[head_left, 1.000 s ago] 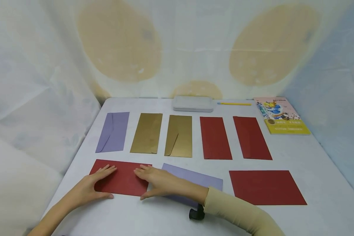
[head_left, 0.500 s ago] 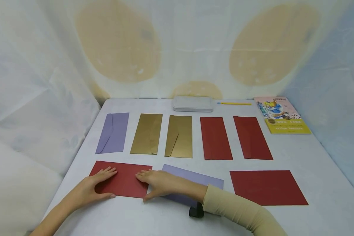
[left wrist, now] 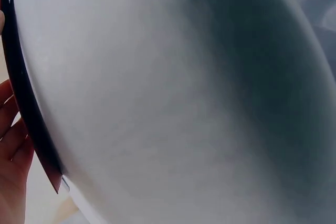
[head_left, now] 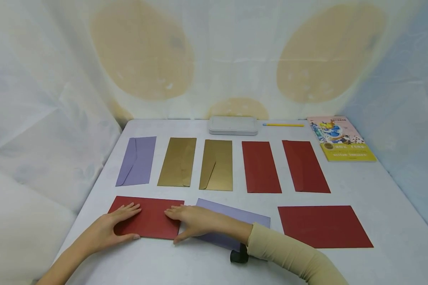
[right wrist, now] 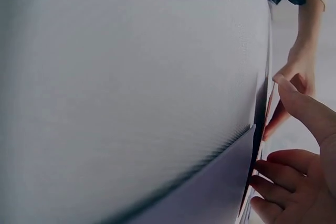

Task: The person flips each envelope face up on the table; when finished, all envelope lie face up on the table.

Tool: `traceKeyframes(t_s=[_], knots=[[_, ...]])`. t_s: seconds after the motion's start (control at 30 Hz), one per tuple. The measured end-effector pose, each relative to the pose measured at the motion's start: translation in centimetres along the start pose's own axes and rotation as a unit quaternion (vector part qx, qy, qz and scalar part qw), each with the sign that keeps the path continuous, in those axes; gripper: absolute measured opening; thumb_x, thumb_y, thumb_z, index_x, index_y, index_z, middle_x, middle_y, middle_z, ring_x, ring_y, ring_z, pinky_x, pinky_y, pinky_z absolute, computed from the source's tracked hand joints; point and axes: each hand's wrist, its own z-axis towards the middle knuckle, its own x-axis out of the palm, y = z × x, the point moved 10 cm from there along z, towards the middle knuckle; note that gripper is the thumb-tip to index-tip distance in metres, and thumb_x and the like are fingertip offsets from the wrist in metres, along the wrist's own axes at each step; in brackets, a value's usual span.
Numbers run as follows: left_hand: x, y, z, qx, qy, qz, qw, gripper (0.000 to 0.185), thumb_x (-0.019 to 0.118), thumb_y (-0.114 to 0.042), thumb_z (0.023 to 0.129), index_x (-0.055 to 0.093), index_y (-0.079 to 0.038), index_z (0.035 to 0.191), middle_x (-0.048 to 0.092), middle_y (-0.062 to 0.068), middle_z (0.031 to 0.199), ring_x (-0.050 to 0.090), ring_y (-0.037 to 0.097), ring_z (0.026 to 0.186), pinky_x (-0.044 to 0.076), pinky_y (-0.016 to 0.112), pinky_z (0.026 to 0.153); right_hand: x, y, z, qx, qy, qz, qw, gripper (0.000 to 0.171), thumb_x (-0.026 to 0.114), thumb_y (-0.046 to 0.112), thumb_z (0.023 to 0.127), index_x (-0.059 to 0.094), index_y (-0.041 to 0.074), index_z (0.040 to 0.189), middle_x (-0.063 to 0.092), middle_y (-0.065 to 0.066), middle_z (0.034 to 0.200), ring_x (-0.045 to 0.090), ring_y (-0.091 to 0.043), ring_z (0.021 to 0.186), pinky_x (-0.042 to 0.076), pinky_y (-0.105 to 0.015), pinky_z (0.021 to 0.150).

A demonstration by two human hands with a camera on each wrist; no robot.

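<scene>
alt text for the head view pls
Two hands, left hand and right hand, rest flat on a red envelope at the near left of a white table. Purple, gold and red envelopes lie in rows around it.

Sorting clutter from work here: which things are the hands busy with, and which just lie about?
In hand: left hand, right hand, near red envelope.

Lying about: purple envelope, gold envelopes, grey tin, pencil, book.

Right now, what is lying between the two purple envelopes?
In the head view, the red envelope under both hands lies between the upright purple envelope and the slanted purple envelope.
</scene>
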Motion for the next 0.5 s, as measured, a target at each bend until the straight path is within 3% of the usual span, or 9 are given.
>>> traceKeyframes(t_s=[0.2, 0.33, 0.5], knots=[[-0.5, -0.1, 0.0, -0.019, 0.012, -0.001, 0.9997, 0.067, 0.078, -0.052, 0.075, 0.062, -0.018, 0.132, 0.058, 0.005, 0.133, 0.052, 0.035, 0.124, 0.015, 0.003, 0.101, -0.5, -0.1, -0.1, -0.013, -0.016, 0.012, 1.0, 0.078, 0.071, 0.046, 0.086, 0.042, 0.006, 0.146, 0.041, -0.002, 0.149, 0.033, -0.011, 0.138, 0.026, -0.024, 0.11], [-1.2, -0.3, 0.1, -0.031, 0.019, 0.016, 0.9992, 0.063, 0.076, -0.054, 0.077, 0.064, -0.022, 0.129, 0.061, 0.001, 0.13, 0.055, 0.028, 0.122, 0.034, 0.017, 0.101, -0.8, -0.2, -0.3, -0.021, -0.02, 0.043, 0.999, 0.073, 0.069, 0.044, 0.088, 0.043, 0.006, 0.145, 0.043, -0.001, 0.148, 0.035, -0.008, 0.136, 0.027, -0.021, 0.108], [-2.2, -0.8, 0.4, -0.025, 0.022, 0.033, 0.9989, 0.056, 0.076, -0.053, 0.077, 0.068, -0.023, 0.123, 0.066, -0.007, 0.12, 0.062, 0.018, 0.111, 0.049, 0.033, 0.089, -1.5, -0.2, -0.4, -0.029, -0.009, 0.079, 0.996, 0.066, 0.067, 0.041, 0.09, 0.046, 0.006, 0.143, 0.049, 0.001, 0.143, 0.041, -0.003, 0.131, 0.031, -0.017, 0.104]])
